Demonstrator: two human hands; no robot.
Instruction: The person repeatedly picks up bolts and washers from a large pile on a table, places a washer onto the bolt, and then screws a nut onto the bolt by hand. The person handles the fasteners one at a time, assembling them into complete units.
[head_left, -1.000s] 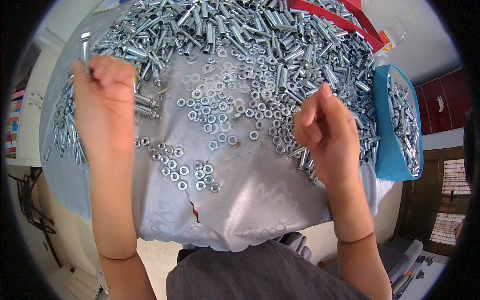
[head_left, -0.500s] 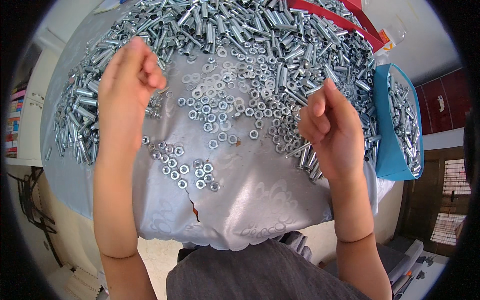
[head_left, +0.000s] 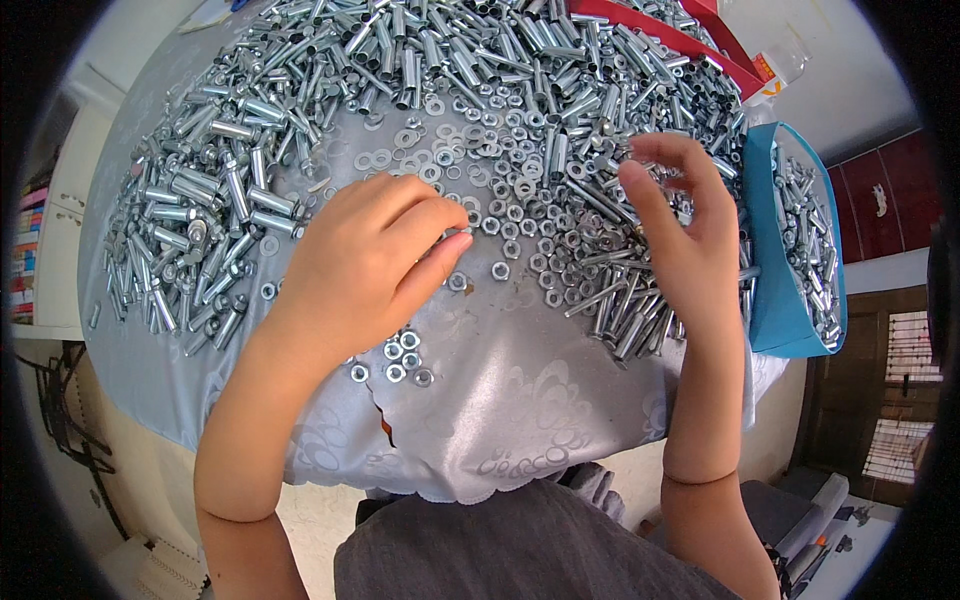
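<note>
Half a second has carried our left hand (head_left: 365, 260) away from the heap of sleeved bolts (head_left: 210, 200) at the left and down to the loose nuts (head_left: 500, 270) mid-table, so we judge that the work on this side is now at the nuts. Its thumb and forefinger have drawn close, tips almost meeting at the lower edge of the nut cluster; we cannot tell whether they are clamped on a nut, since the fingers hide what may lie between them. Our right hand (head_left: 700, 215) differs as well: half a second ago its thumb and forefinger were nearly closed, whereas now they curve apart, with no piece that we can make out in them, above the slender bolts (head_left: 640, 310) at the right. The left heap shows more fully with the forearm off it, while our left hand now covers part of the small front group of nuts (head_left: 395, 373). The flat washers (head_left: 443, 157) lie just beyond its knuckles, and the blue box (head_left: 770, 330) of metal pieces stands to the right of our right hand, apart from it.
</note>
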